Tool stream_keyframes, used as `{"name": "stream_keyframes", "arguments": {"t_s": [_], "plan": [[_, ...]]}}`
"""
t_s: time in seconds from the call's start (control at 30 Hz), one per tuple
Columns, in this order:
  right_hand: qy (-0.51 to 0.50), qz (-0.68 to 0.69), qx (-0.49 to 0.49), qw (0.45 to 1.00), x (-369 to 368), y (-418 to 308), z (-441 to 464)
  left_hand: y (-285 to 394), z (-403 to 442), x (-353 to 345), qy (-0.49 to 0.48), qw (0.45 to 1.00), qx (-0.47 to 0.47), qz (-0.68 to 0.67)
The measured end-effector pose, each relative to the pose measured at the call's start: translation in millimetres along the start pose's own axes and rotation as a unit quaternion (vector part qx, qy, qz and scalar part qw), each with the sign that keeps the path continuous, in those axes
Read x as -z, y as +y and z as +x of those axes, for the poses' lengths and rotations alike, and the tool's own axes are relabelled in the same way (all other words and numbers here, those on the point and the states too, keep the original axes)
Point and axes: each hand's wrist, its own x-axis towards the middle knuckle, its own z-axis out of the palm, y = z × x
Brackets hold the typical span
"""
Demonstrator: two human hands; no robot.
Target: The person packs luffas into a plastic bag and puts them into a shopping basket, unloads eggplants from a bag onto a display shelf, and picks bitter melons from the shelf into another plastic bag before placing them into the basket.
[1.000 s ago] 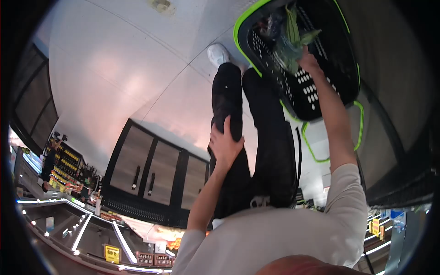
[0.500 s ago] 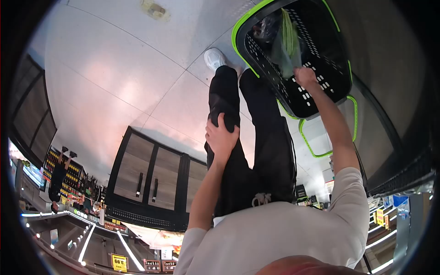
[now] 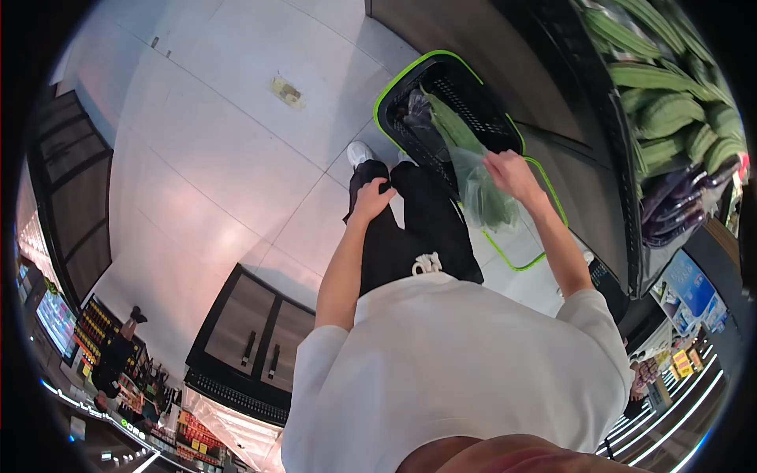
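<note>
My right hand grips a clear plastic bag over the side of a black shopping basket with a green rim. Inside the bag lies a long green gourd, its upper part still within the basket's outline. Next to it, in the basket, is a bag with dark purple contents. My left hand rests on my left knee, fingers bent over the black trousers and thumb apart, holding nothing.
To the right, a dark produce shelf holds long green gourds and purple eggplants. The basket's green handle hangs folded outward. A wood-panelled cabinet stands at left. Another person is farther off.
My right hand has drawn the plastic bag up and back from inside the basket. My body has risen, bringing the produce shelf into view. My left hand stays on the knee.
</note>
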Motion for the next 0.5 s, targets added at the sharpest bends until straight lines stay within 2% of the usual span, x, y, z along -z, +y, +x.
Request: {"name": "stream_keyframes", "arguments": {"t_s": [0.03, 0.13, 0.2, 0.23, 0.3, 0.33, 0.4, 0.43, 0.47, 0.5], "plan": [[0.013, 0.004, 0.013, 1.0, 16.5, -12.2, -15.5, 21.7, -1.8, 2.3, -0.036, 0.994, -0.035, -0.096], [0.031, -0.017, 0.046, 0.998, 49.8, -58.1, -69.2, 89.1, -11.3, -3.4, -0.151, 0.93, -0.002, -0.335], [0.05, 0.009, 0.054, 0.997, 66.3, -93.4, -94.0, 121.2, -19.0, -24.1, -0.159, 0.87, 0.031, -0.465], [0.054, 0.007, 0.057, 0.997, 75.2, -105.4, -99.2, 133.3, -25.2, -32.1, -0.156, 0.871, 0.027, -0.465], [0.145, 0.06, 0.055, 0.986, 99.1, -130.3, -103.3, 150.1, -39.2, -40.1, -0.175, 0.794, 0.001, -0.582], [0.149, 0.059, 0.06, 0.985, 115.9, -145.6, -99.0, 153.1, -44.7, -37.3, -0.172, 0.795, -0.005, -0.581], [0.269, 0.102, 0.122, 0.95, 156.2, -176.2, -85.1, 159.0, -50.9, -22.7, -0.332, 0.673, -0.131, -0.648], [0.298, 0.114, 0.156, 0.935, 172.3, -184.1, -79.7, 165.7, -52.3, -2.4, -0.36, 0.702, -0.181, -0.587], [0.305, 0.114, 0.163, 0.931, 189.9, -194.2, -71.8, 183.3, -58.2, 22.2, -0.373, 0.701, -0.219, -0.567], [0.336, 0.176, 0.213, 0.9, 208.1, -206.0, -62.9, 206.1, -70.4, 49.2, -0.383, 0.698, -0.257, -0.547]]}}
